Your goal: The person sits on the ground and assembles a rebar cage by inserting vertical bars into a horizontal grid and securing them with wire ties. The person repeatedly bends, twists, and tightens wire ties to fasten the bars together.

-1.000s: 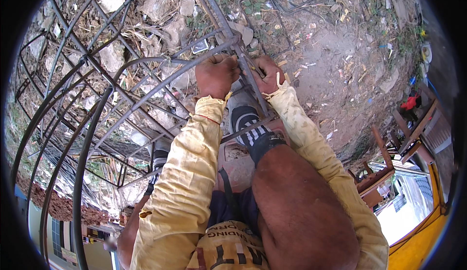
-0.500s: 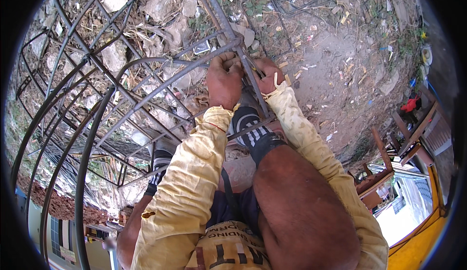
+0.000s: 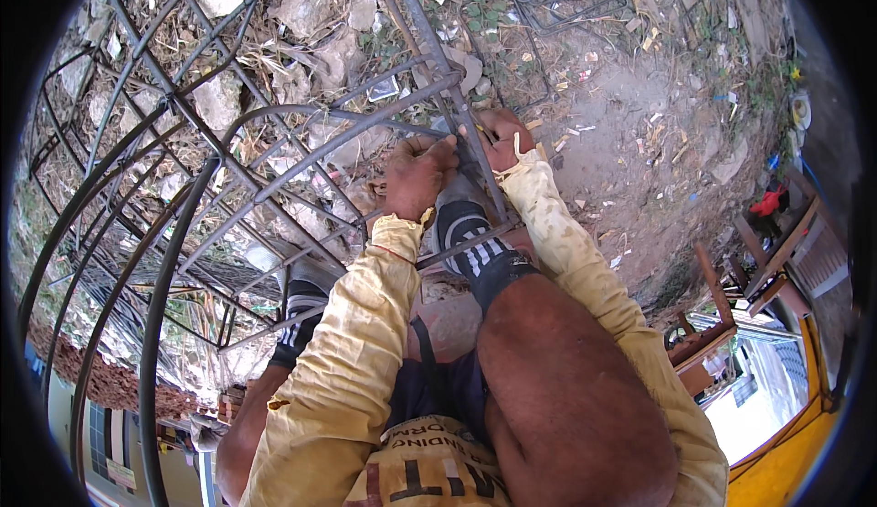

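Hand on the left [image 3: 420, 176] pinched closed, just beside slanting bar [image 3: 429, 32] of metal frame [image 3: 452, 79]; cannot see if holding something. Hand on the right [image 3: 504, 140] curled at same bar; cannot tell if gripping. Frame crossing over striped sock [image 3: 482, 249]. Farther, pale stones [image 3: 217, 100] on left, dirt ground [image 3: 621, 169] on right.

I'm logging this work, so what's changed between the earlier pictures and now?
The left hand has moved back toward the body, away from where the metal bars meet; I can't tell whether it let go of anything. The right hand stays at the bars, and the right foot stays put.
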### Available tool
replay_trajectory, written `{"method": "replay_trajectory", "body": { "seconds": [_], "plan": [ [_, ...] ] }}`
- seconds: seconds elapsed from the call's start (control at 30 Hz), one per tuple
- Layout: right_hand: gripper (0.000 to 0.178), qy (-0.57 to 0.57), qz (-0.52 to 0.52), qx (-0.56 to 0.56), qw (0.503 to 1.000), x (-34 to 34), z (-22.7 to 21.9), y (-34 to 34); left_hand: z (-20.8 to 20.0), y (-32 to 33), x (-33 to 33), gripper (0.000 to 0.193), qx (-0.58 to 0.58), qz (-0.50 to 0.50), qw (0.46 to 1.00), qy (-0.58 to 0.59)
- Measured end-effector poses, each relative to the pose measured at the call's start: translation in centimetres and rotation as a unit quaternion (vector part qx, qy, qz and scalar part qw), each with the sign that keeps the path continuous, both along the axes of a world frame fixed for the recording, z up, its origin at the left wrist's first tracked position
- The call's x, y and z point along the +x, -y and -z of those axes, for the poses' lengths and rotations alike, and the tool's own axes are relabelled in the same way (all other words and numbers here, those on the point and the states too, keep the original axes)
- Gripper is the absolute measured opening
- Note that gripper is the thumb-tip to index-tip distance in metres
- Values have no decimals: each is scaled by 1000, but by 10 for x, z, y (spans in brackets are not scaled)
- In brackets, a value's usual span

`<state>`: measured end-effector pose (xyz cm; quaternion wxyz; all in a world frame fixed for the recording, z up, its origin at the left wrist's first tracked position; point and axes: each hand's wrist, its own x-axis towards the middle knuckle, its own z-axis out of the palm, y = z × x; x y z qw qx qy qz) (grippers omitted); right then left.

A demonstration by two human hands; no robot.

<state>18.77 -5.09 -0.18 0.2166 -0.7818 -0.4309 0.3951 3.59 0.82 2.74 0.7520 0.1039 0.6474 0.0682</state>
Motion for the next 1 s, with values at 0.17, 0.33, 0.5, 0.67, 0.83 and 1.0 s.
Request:
{"method": "replay_trajectory", "body": {
  "seconds": [0.17,0.33,0.5,0.67,0.83,1.0],
  "plan": [
    [32,-16,42,-33,998,-3,-12,-5,13,4,5,30,-33,-43,997,54],
    [29,-30,27,0,999,1,-14,-3,22,5,6,35,-3,42,999,32],
    [30,-75,20,-38,996,3,-16,-3,27,6,9,40,88,126,988,1],
    [33,-78,-18,-22,997,5,-8,1,23,-2,9,44,27,143,989,-1],
    [35,-82,35,-51,995,3,-15,4,63,22,-10,47,215,205,953,65],
    [38,-104,128,-135,977,4,3,11,30,3,0,47,37,124,990,48]
  ]
}}
